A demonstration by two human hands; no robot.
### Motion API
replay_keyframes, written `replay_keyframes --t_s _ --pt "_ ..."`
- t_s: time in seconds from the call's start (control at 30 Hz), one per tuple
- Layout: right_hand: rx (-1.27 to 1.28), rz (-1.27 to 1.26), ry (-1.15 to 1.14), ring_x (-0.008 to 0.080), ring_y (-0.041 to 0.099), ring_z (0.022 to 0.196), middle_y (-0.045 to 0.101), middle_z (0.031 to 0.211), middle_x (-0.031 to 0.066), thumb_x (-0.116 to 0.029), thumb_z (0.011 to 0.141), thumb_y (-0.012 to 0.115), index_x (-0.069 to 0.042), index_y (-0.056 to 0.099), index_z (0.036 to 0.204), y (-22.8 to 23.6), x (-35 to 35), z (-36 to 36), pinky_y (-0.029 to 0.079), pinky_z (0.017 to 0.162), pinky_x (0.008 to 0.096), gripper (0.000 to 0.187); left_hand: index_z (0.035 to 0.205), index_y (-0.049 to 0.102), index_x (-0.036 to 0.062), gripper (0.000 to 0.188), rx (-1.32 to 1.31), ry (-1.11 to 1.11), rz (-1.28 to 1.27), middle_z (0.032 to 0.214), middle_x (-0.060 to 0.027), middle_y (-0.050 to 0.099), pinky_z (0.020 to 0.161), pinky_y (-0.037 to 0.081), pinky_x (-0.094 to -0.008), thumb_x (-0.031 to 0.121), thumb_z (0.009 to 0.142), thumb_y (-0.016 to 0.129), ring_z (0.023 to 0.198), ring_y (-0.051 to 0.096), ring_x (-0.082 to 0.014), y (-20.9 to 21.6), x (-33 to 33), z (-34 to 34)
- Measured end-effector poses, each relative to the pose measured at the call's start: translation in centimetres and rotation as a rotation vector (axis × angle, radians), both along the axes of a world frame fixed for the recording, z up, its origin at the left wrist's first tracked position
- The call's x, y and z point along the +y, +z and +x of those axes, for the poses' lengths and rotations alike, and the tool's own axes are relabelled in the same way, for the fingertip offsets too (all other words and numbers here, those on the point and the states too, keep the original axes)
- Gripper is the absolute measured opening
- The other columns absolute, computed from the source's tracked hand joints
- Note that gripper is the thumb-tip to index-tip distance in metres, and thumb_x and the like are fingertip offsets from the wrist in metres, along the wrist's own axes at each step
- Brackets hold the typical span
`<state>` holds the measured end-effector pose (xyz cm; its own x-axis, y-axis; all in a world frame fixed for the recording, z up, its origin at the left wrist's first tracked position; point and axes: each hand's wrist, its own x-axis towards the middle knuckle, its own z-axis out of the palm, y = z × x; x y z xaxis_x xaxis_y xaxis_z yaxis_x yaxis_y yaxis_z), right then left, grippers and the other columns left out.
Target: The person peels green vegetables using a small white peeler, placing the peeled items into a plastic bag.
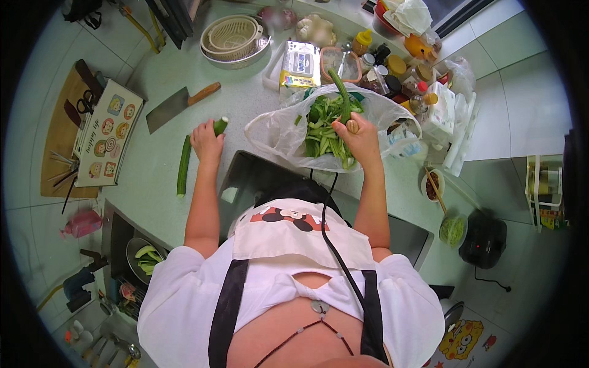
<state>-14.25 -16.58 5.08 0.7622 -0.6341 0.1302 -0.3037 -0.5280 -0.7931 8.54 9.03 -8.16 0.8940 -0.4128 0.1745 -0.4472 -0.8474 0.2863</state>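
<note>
L hand (205,141) is closed round the end of a short cucumber piece (220,126), its cut tip sticking out past the fingers, held just above the pale green counter (245,104). A 2nd, longer cucumber (183,165) lies flat on the counter just beside that hand, on its outer side, running toward the person. R hand (359,136) is clamped on a peeler w/ a light wooden handle (351,126), held over the mouth of a clear plastic bag (276,135); a long green strip of peel (340,92) stands up from the hand. The bag sits on the counter between the 2 hands & beyond, holding a heap of green peelings & trimmings (325,132). Farther back on the L lies a cleaver (175,107) w/ a wooden handle, well apart from both hands. Behind it sit nested colander baskets (233,37). Far L, a wooden cutting board (58,141) w/ a patterned tray (107,132) on it & scissors (86,101). Jars & bottles (392,67) cluster behind the bag. Lower L, a sink (116,239) holds a metal bowl w/ pale cucumber pieces (147,254).
</note>
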Motion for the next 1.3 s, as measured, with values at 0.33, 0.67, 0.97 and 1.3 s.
replay_keyframes --t_s 0.33,0.67,0.97,1.3 --pt "0.055 -0.262 0.008 0.0254 0.056 0.068 0.054 0.080 0.0050 -0.022 0.068 0.069 -0.014 0.063 0.088 -0.3 -0.1 -0.7 0.044 0.059 0.0352 0.023 0.108 0.052 0.0083 0.042 -0.013 0.000 -0.217 0.110 -0.0103 0.050 0.092 0.031 -0.0436 0.018 0.069 0.065 0.109 0.042 -0.0274 -0.5 -1.7 0.1" --pt "0.197 -0.457 0.139 0.0256 0.056 0.070 0.052 0.082 0.0042 -0.016 0.063 0.070 -0.018 0.064 0.086 1.4 -0.1 -0.7 0.044 0.061 0.0364 0.024 0.103 0.054 0.0057 0.026 0.151 -0.785 -0.596 0.101 -0.0141 0.055 0.080 0.042 -0.0368 0.010 0.078 0.057 0.094 0.052 -0.0305 13.4 -10.0 -10.3" --pt "-0.214 0.178 -0.055 0.0161 0.052 0.083 0.052 0.092 0.0044 -0.012 0.076 0.060 -0.007 0.059 0.095 1.3 -1.7 -2.3 0.041 0.071 0.0277 0.019 0.105 0.052 0.0030 0.024 1.386 -0.486 -0.939 0.072 0.0001 0.049 0.051 0.036 -0.0209 0.018 0.088 0.046 0.057 0.044 -0.0091 7.2 -12.6 -12.0" --pt "-0.698 0.608 -0.419 0.0049 0.044 0.053 0.056 0.073 0.0047 -0.025 0.086 0.053 -0.005 0.050 0.082 -1.5 -2.9 -3.3 0.035 0.046 0.0178 0.021 0.112 0.048 -0.0006 0.031 1.630 -0.205 -1.105 0.074 -0.0003 0.047 0.048 0.035 -0.0207 0.018 0.088 0.045 0.055 0.042 -0.0073 8.0 -12.7 -13.2"
